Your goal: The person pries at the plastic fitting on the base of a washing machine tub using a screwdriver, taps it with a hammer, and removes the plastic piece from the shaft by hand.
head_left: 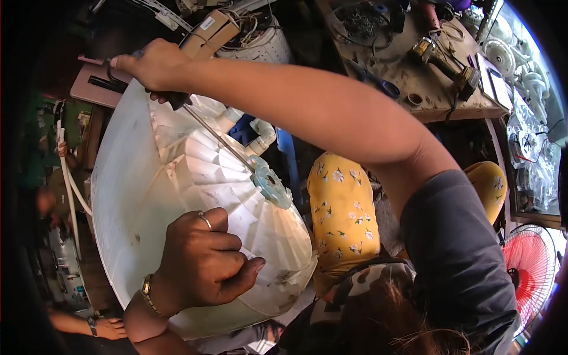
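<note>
A large white plastic tub (pixel 121 195) with a ribbed, fanned base (pixel 207 160) lies tilted in front of my knees. My right hand (pixel 157 68) reaches across to its far rim, fingers wrapped round the dark handle end of a long thin metal rod tool (pixel 216 133). The rod slants down over the ribs, its tip at a translucent bluish disc (pixel 270 183) by the tub's centre. Nearer me, my left hand (pixel 204 260), wearing a ring and a gold watch, is curled closed over the ribs; nothing shows in its fingers.
A wooden workbench (pixel 373 65) at the upper right carries a cordless drill (pixel 444 65) and loose parts. A red fan (pixel 529 278) stands at the right. Behind the tub are a cardboard box (pixel 210 34) and a perforated white drum (pixel 266 44). Another person's hand (pixel 109 328) shows at lower left.
</note>
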Motion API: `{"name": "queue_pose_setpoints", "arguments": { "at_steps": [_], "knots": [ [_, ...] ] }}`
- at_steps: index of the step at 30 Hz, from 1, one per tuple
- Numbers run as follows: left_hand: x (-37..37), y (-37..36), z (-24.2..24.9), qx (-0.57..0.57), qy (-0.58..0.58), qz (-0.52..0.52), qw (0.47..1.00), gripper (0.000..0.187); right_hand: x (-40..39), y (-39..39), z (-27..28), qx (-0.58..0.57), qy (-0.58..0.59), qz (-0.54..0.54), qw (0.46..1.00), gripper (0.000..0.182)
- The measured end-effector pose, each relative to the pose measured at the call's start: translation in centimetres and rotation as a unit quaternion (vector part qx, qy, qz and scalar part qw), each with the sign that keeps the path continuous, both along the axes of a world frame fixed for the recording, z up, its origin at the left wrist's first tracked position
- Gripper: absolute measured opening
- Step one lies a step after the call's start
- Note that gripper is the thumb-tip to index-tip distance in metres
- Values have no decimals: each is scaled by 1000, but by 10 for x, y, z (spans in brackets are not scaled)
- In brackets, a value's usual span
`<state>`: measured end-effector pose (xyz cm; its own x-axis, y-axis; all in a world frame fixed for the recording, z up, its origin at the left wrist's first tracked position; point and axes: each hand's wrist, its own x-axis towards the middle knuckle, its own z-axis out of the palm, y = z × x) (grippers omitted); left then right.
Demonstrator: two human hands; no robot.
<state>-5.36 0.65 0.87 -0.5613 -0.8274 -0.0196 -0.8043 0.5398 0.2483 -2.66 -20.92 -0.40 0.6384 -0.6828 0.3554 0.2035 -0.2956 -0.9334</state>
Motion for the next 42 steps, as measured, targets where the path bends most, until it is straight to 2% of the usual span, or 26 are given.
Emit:
{"name": "queue_pose_setpoints", "arguments": {
  "at_steps": [2, 3, 4, 5, 7, 8, 10, 11, 14, 15, 17, 18, 20, 21, 23, 26, 29, 32, 36, 37, 40, 41, 42],
  "knots": [
    [-1, -2, 0, -1, -1, -10, 1000, 36, 5, -1, 3, -70, 72, 28, 995, 73],
    [-1, -3, 1, -6, -3, -11, 1000, 36, 6, 9, 5, -160, 32, 6, 987, 75],
    [1, -2, 1, -11, -2, -10, 1000, 36, 2, 14, -1, -93, -41, 110, 989, 79],
    [3, 1, -2, -15, 3, -4, 1000, 36, -4, 10, -7, -77, -57, 61, 994, 80],
    [4, 1, -4, -20, 14, -5, 1000, 35, -18, -4, -21, 23, -84, 44, 995, 80],
    [5, 1, -2, -19, 13, -7, 1000, 35, -24, -20, -31, 110, -99, 69, 987, 78],
    [3, 0, -1, -6, 6, -7, 1000, 34, -23, -50, -55, 53, -47, 33, 997, 80],
    [1, -1, -2, 0, 6, -9, 1000, 34, -31, -48, -57, 24, -85, 53, 995, 78],
    [3, -1, 1, 14, -12, 0, 1000, 36, -43, -43, -49, -3, -71, 86, 994, 77],
    [2, -1, 1, 18, -9, 2, 1000, 36, -32, -43, -45, -40, -15, 62, 997, 74],
    [2, -1, 1, 19, -3, 9, 1000, 37, 11, -34, -44, -207, -33, -27, 977, 72],
    [3, -1, 2, 21, -9, 4, 1000, 37, 12, -23, -39, -216, -40, -6, 976, 71],
    [6, -1, 3, 24, -17, -4, 1000, 38, 10, -12, -39, -131, -163, 88, 974, 64],
    [5, -1, 3, 26, -12, -5, 1000, 37, -1, -5, -39, -29, -155, 150, 976, 58],
    [3, -3, 4, 27, -2, -4, 1000, 37, -32, 7, -43, 170, -129, 270, 939, 46],
    [4, -2, 2, 16, -12, 1, 1000, 37, -74, 21, -36, 98, -99, 92, 986, 33],
    [6, -3, 2, 13, -19, -12, 1000, 36, -74, 38, -49, 9, -249, 7, 969, 31],
    [7, 3, 1, 12, -8, -5, 1000, 36, -88, 48, -50, -46, -221, -65, 972, 30],
    [6, 5, 2, 20, -13, -9, 1000, 29, -67, 38, -52, -24, -218, 18, 976, 32],
    [5, 5, 1, 26, -6, -7, 1000, 29, -59, 36, -53, 27, -215, 76, 973, 32],
    [4, 1, -1, 23, -2, -26, 999, 30, -89, 26, -58, 47, -215, 16, 975, 31],
    [3, 3, -3, 13, 1, -24, 1000, 31, -85, 24, -63, 50, -254, 26, 965, 34],
    [1, 2, -5, 3, 8, -21, 1000, 30, -67, 19, -63, -15, -258, -42, 965, 34]
  ]
}}
